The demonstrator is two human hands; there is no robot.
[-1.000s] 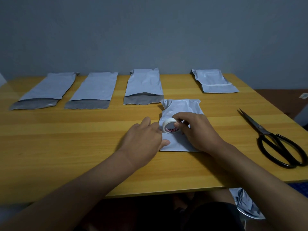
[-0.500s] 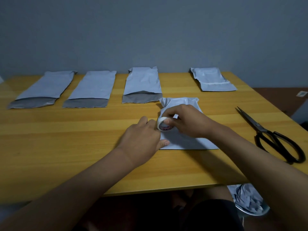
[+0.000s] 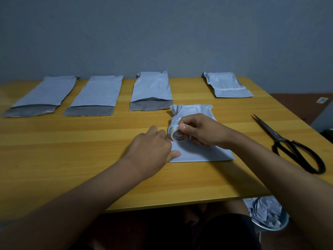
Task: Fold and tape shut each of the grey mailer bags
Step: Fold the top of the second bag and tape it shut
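A folded grey plastic mailer bag (image 3: pixel 201 150) lies flat near the middle of the yellow wooden table (image 3: pixel 72 159). The right hand (image 3: pixel 203 130) pinches a small white roll of tape (image 3: pixel 177 135) upright on it. The left hand (image 3: pixel 153 150) presses the bag's left edge, fingers bent, thumb flat on the plastic, grasping nothing. Three unfolded grey mailer bags (image 3: pixel 97 94) lie along the far edge, a taped one (image 3: pixel 228 85) to their right. Black scissors (image 3: pixel 292 147) rest well to the right.
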